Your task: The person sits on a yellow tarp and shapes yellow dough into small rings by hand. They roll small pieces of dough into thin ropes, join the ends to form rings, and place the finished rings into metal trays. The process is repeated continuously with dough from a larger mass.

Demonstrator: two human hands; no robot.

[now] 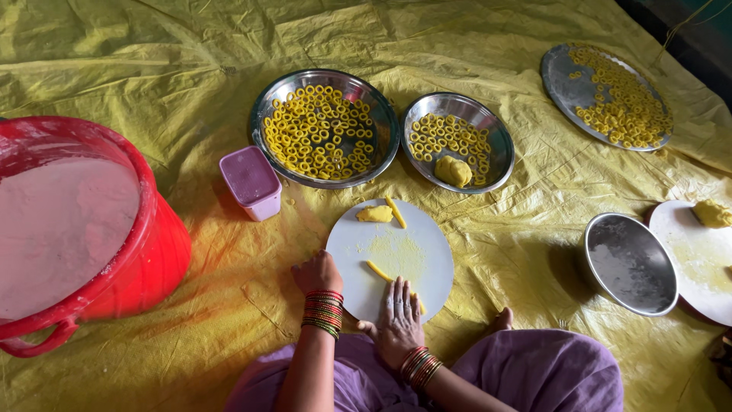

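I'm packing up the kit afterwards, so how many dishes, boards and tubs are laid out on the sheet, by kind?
Steel bowls holding yellow dough rings: 2
Empty steel bowl: 1
Flat steel plate of rings: 1
Round white boards: 2
Red tub: 1
Small pink container: 1
Total: 8

Looking steeply down from head height, facing forward over the lap onto the round white rolling board (pixel 390 259) close below. Taking in the crinkled yellow plastic sheet (pixel 175 69) out to the farthest round steel plate (pixel 564 84) at upper right.
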